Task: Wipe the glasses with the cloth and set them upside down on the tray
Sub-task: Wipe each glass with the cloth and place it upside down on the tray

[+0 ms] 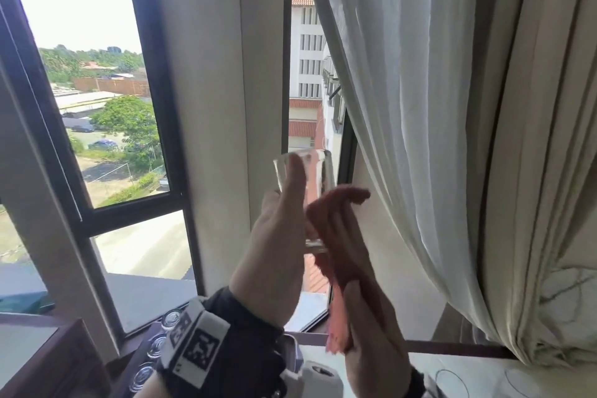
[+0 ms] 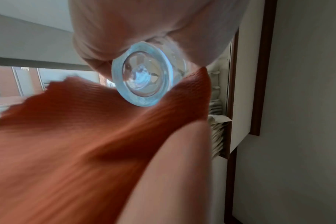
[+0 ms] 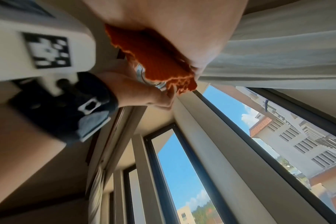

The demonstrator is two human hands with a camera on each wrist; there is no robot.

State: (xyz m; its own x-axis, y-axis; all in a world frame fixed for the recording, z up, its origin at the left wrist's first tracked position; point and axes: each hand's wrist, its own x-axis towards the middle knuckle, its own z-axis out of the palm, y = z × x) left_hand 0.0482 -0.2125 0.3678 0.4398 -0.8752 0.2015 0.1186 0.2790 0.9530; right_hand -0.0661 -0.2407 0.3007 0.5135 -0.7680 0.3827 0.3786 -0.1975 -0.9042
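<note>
Left hand (image 1: 274, 245) gripping clear glass (image 1: 305, 191), raised upright before the window (image 1: 106, 107), thumb along its side. Right hand (image 1: 371, 333) clutching orange cloth (image 1: 339, 229), pressed against the glass's right side and base.

The raised left hand (image 1: 277, 236) and right hand (image 1: 371, 333) have open air at their ten and eleven o'clock before the window pane (image 1: 93, 74). At three o'clock the sheer curtain (image 1: 403, 107) hangs close — just beside the cloth (image 1: 336, 229). At twelve o'clock the pale pillar (image 1: 213, 90) stands behind the glass (image 1: 318, 178). At seven o'clock a row of upturned glasses (image 1: 158, 344) crowds the sill edge.
</note>
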